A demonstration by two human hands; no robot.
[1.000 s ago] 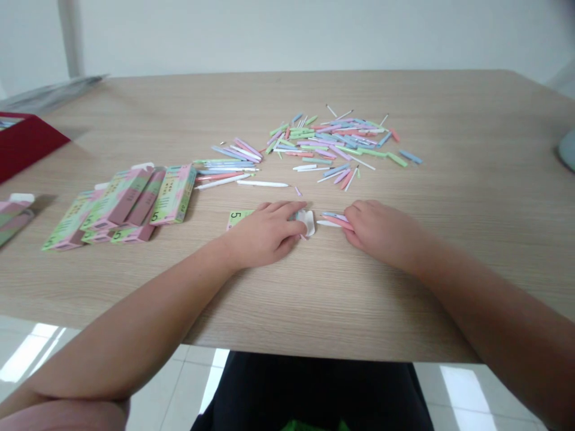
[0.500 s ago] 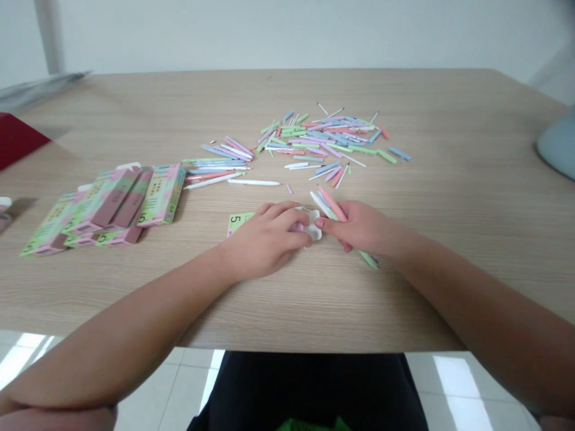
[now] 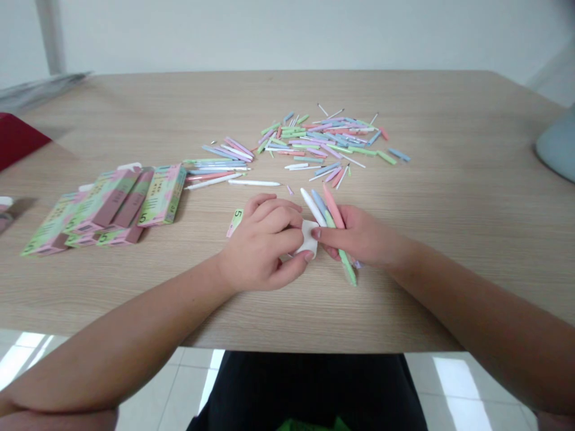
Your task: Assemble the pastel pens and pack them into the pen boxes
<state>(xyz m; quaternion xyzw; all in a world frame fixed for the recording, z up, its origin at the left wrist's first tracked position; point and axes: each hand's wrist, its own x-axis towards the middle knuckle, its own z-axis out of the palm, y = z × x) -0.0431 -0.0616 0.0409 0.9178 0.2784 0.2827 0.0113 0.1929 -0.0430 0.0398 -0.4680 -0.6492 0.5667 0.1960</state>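
My left hand [image 3: 269, 242] is closed around a small green and pink box [image 3: 235, 222], mostly hidden under the palm. The box's white end flap [image 3: 308, 237] sticks out toward the right. My right hand [image 3: 359, 233] grips several pens [image 3: 332, 209] in white, blue, green and pink, lying aslant with their upper ends fanned apart. Its thumb touches the white flap. The lower end of the green pen juts out below the fingers, beside a bit of purple.
Several green and pink boxes [image 3: 103, 200] are stacked at the left. Beside them lie assembled pens [image 3: 224, 167]. A scattered heap of pen parts [image 3: 327, 137] spreads farther back. A red object [image 3: 20, 140] stands at the left edge, a blue-grey one [image 3: 557, 143] at the right.
The pens in my right hand have turned more upright and moved slightly left. My left hand has turned on the box, and my right thumb now meets the flap.
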